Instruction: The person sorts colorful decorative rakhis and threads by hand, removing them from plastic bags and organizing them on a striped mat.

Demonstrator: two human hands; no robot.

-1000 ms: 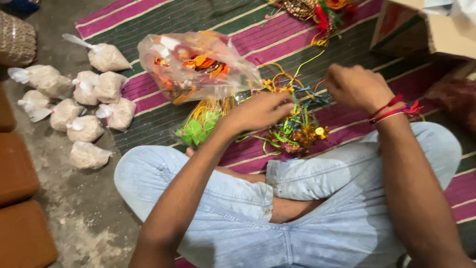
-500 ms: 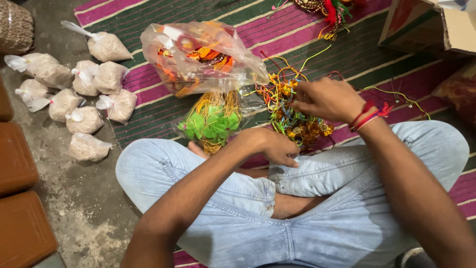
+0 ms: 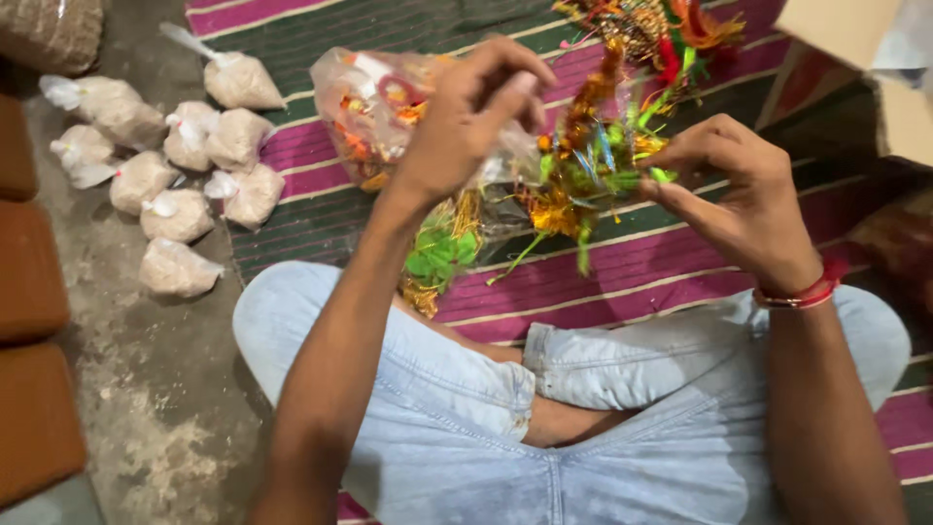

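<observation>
Tangled bunch of orange, green and gold tinsel ornaments (image 3: 583, 175), raised above striped mat.

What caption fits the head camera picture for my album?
Seated on a striped mat, both hands, left hand and right hand, hold up a colourful tinsel ornament bunch.

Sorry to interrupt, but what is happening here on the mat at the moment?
A person sits cross-legged on a striped mat, holding a bunch of colourful tinsel decorations up between both hands. The left hand pinches near its top; the right hand grips its side. A clear plastic bag of similar decorations lies behind, and small tied bags of pale material lie on the floor to the left.
</observation>
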